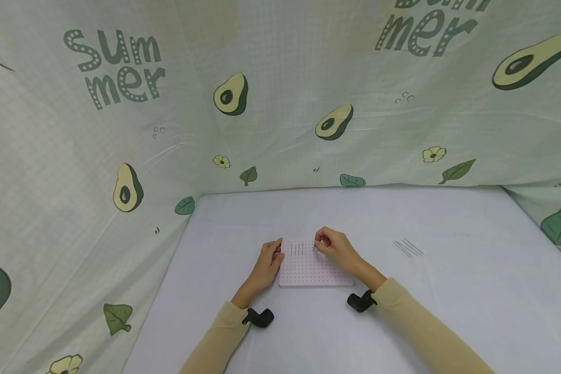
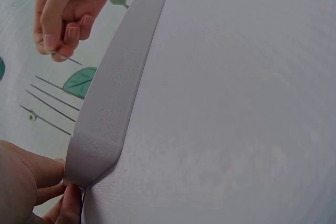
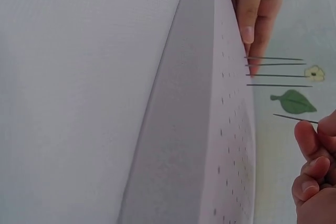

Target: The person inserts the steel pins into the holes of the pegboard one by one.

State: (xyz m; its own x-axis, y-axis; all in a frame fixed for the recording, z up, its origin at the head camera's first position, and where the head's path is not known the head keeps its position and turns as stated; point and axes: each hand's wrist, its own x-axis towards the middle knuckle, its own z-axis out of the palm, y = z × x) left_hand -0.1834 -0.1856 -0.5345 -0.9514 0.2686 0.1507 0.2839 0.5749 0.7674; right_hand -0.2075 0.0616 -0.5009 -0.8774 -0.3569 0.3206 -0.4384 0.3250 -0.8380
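Observation:
A white board with a grid of small holes (image 1: pixel 315 275) lies flat on the table. My left hand (image 1: pixel 265 266) grips its left edge, with thumb and fingers at the corner in the left wrist view. Several thin dark metal pins (image 3: pixel 278 75) stand upright in a row in the holes near the far left of the board. My right hand (image 1: pixel 337 250) is over the far side of the board, pinching one more thin pin (image 3: pixel 292 118) between thumb and index finger. In the left wrist view this pin's free end (image 2: pixel 76 61) points toward the board's top.
Several loose pins (image 1: pixel 408 248) lie side by side on the white tabletop (image 1: pixel 472 291), right of the board. Black wrist cameras (image 1: pixel 261 318) are strapped to both wrists. A cloth printed with avocados and leaves (image 1: pixel 280 150) hangs behind and beside the table.

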